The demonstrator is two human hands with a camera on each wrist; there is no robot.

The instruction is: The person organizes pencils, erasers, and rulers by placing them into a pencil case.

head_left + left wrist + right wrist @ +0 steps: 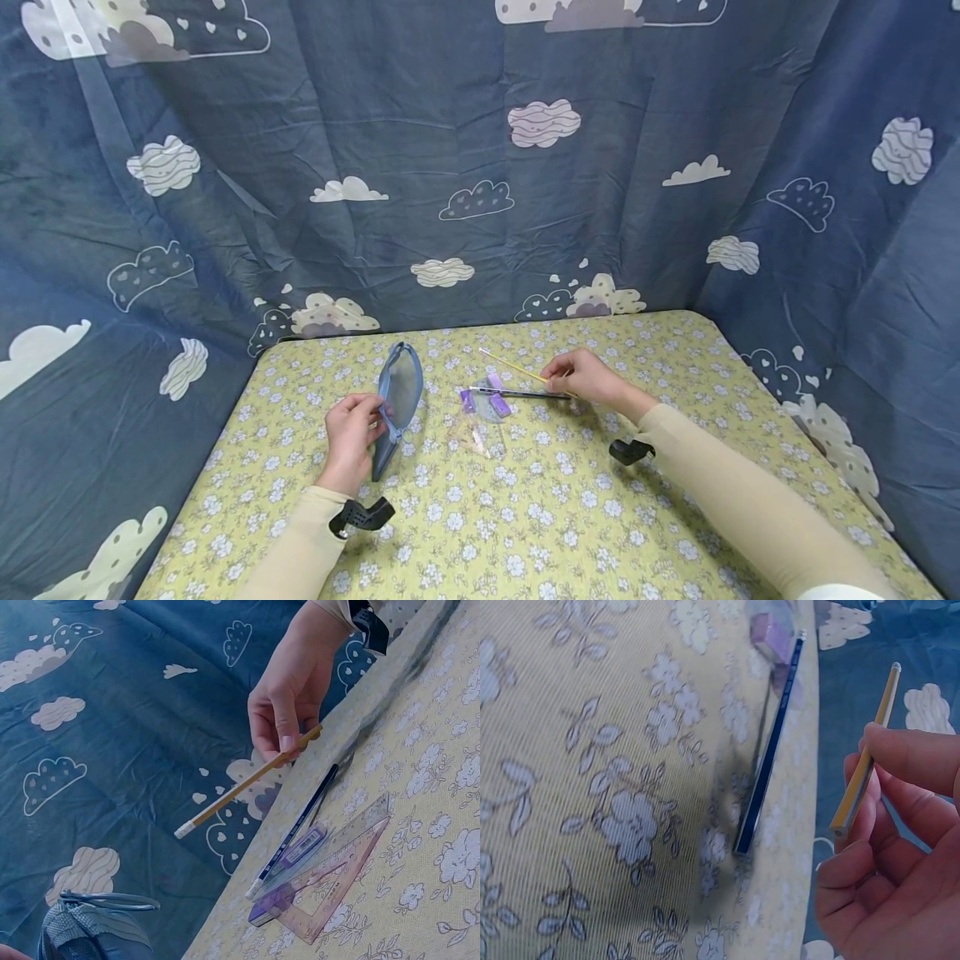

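My left hand [348, 437] grips the side of a blue zippered pencil case [405, 387], which stands on edge with its mouth open. Between the thumb and fingers of my right hand [588, 379] is a yellow pencil [862, 780], pinched near its unsharpened end. Its white eraser end points toward the case, and it is raised off the table in the left wrist view. Below it lies a dark blue pencil [769, 757], beside purple erasers [500, 406]. Clear set squares [330, 900] lie partly over one another, nearer to me.
A yellow flowered cloth [540, 517] covers the table. Blue curtains [420, 150] with cloud prints rise at its back and sides. Black wrist mounts [632, 452] stick out from both forearms.
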